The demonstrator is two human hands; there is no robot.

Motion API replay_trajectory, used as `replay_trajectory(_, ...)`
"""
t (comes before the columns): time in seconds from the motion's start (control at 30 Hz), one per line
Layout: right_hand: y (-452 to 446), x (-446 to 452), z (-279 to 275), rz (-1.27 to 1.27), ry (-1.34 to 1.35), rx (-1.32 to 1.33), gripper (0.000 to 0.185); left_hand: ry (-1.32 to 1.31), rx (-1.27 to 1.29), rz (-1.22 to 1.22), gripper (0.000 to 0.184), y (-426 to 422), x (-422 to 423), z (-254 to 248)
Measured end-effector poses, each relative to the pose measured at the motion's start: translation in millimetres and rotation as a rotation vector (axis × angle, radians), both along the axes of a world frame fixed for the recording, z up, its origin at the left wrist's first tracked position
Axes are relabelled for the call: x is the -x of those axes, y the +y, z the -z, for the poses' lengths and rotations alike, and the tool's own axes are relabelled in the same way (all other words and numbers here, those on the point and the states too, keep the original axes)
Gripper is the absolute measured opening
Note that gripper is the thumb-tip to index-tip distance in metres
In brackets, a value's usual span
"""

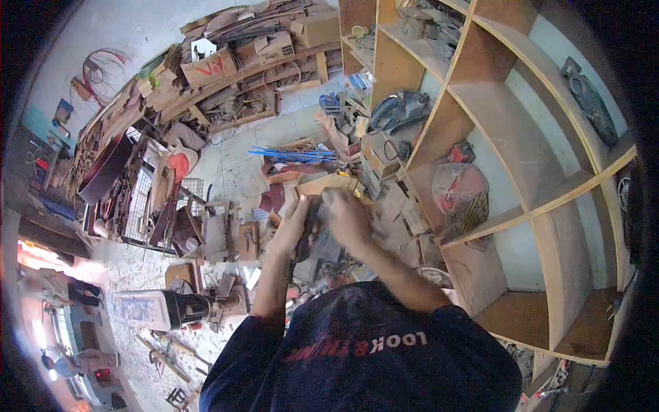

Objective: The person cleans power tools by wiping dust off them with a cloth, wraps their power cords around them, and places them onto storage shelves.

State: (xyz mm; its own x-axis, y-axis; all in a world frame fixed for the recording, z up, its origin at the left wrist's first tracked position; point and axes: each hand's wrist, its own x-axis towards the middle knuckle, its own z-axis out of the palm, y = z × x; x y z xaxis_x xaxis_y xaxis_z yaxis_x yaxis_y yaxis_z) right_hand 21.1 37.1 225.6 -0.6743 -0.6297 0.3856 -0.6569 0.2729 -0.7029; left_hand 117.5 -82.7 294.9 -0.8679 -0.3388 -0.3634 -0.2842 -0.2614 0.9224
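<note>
My left hand (pixel 294 223) is wrapped round a dark, elongated piece (pixel 303 244) held in front of my chest, at the middle of the view. My right hand (pixel 347 216) is beside its upper end, blurred by motion, with its fingers closed on something greyish that I cannot make out. Just beyond both hands lies a light wooden board or box edge (pixel 326 184). Below the hands, the floor clutter is partly hidden by my forearms.
Tall wooden shelving (pixel 494 137) rises at the right. Blue rods (pixel 292 154) lie ahead beside wood scraps. A wire rack (pixel 154 199) and a motorised machine (pixel 185 309) stand at the left. A person (pixel 62 285) is at the far left.
</note>
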Motion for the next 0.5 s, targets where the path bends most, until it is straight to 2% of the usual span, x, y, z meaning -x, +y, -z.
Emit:
replay_trajectory(0.03,1.9,-22.4,-11.3,0.151,0.301,-0.18,0.023,0.001,0.008,0.001,0.052,-1.8,7.2,-2.0)
replay_trajectory(0.13,21.9,-70.2,-11.7,0.082,0.16,-0.145,0.02,0.063,-0.041,-0.109,0.04,-14.7,24.2,30.5)
replay_trajectory(0.2,42.2,-65.2,22.0,-0.436,-0.018,-0.291,0.02,0.14,0.003,-0.168,0.037,-16.1,36.3,35.5)
replay_trajectory(0.27,61.3,-42.1,61.6,-0.436,-0.166,-0.644,0.018,0.139,-0.073,-0.33,0.035,-21.6,42.6,34.3)
replay_trajectory(0.3,73.8,-9.8,52.1,-0.491,0.281,-0.651,0.016,0.151,-0.069,-0.326,0.035,-27.1,44.4,31.0)
replay_trajectory(0.33,87.7,17.6,71.5,-0.292,0.016,-0.021,0.012,0.172,-0.038,-0.251,0.037,-31.7,41.7,29.5)
replay_trajectory(0.4,84.8,49.9,46.6,0.037,-0.778,0.253,0.014,0.168,0.104,-0.173,0.044,-32.6,38.6,28.0)
replay_trajectory(0.47,61.7,57.8,-29.1,0.078,-0.63,0.438,0.017,0.121,0.084,-0.179,0.046,-25.0,35.7,10.6)
replay_trajectory(0.5,37.2,56.2,-29.8,0.03,-0.659,0.541,0.018,0.078,0.061,-0.184,0.048,-22.0,35.9,4.4)
